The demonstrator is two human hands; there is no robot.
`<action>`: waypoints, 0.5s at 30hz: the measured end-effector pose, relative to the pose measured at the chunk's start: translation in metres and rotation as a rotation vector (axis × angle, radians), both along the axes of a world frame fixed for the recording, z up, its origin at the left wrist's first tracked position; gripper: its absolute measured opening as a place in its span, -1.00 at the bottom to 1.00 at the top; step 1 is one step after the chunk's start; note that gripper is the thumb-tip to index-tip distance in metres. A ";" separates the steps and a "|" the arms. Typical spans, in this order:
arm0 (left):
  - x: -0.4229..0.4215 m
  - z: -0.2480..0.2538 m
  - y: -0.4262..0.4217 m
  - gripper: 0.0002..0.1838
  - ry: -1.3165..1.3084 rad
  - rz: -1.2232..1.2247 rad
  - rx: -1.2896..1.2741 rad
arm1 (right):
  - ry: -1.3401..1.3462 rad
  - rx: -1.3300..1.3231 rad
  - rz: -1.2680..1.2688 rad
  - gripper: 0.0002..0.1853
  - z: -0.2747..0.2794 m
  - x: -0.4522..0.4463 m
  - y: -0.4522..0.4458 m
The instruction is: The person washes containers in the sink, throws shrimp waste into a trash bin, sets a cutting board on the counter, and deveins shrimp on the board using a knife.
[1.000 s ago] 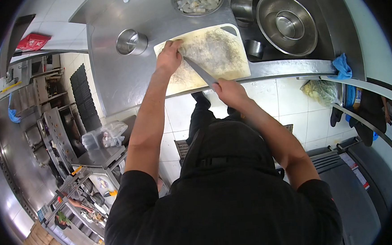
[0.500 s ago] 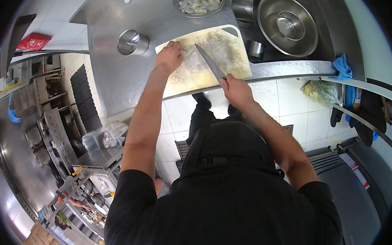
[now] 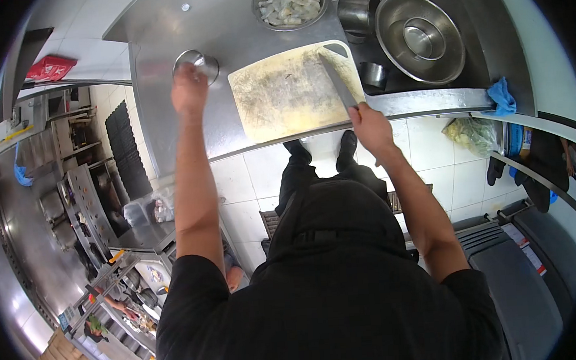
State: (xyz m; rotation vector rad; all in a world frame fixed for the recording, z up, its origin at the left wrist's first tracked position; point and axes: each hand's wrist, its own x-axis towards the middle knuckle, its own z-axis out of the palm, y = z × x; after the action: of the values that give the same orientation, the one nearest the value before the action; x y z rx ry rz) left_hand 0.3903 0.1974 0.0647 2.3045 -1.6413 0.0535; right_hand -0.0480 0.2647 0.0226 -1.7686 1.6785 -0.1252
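Pale pieces [image 3: 290,5] heap steel bowl [image 3: 323,11]; left hand [image 3: 190,90] over cup [image 3: 211,67], grip too blurred to tell; right hand [image 3: 370,125] clasps knife [image 3: 339,81].

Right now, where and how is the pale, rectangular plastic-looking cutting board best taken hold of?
Probably at the far right corner of the board, coming in from the right: the cut-out handle there should let fingers close around its narrow outer strip. The long steel knife, held in the right hand, angles over that side, so I'd move it clear first.
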 end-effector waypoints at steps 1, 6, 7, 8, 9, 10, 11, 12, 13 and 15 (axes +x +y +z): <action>0.012 0.004 -0.001 -0.72 -0.018 0.032 0.042 | -0.007 -0.008 -0.019 -0.60 0.006 -0.006 0.000; 0.061 -0.020 -0.007 -0.63 -0.005 0.123 0.233 | 0.000 -0.037 0.072 -0.61 0.001 -0.011 0.017; 0.063 -0.023 -0.009 -0.62 0.001 0.096 0.241 | 0.038 -0.014 0.105 -0.61 -0.002 -0.010 0.019; 0.066 -0.025 -0.014 -0.61 0.006 0.067 0.248 | 0.027 0.010 0.114 -0.60 -0.009 -0.012 0.022; 0.060 -0.016 -0.017 -0.61 0.006 0.078 0.207 | 0.016 0.035 0.123 -0.60 -0.014 -0.014 0.024; 0.046 -0.005 -0.019 -0.62 0.007 0.087 0.167 | 0.027 0.038 0.115 -0.60 -0.012 -0.016 0.023; 0.029 0.004 -0.024 -0.62 0.010 0.098 0.129 | 0.040 0.044 0.108 -0.60 -0.010 -0.018 0.024; 0.015 0.004 -0.033 -0.62 0.035 0.029 0.092 | 0.052 0.051 0.102 -0.61 -0.008 -0.020 0.022; 0.000 0.002 -0.044 -0.62 0.061 -0.040 0.057 | 0.053 0.048 0.107 -0.61 -0.007 -0.021 0.020; -0.040 -0.003 -0.067 -0.62 0.129 -0.194 0.003 | 0.055 0.045 0.116 -0.61 -0.005 -0.025 0.018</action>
State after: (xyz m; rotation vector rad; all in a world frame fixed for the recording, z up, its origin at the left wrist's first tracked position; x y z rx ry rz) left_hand 0.3499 0.1303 0.0619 2.0921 -1.7880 -0.1375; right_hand -0.0727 0.2825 0.0173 -1.8458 1.6003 0.0133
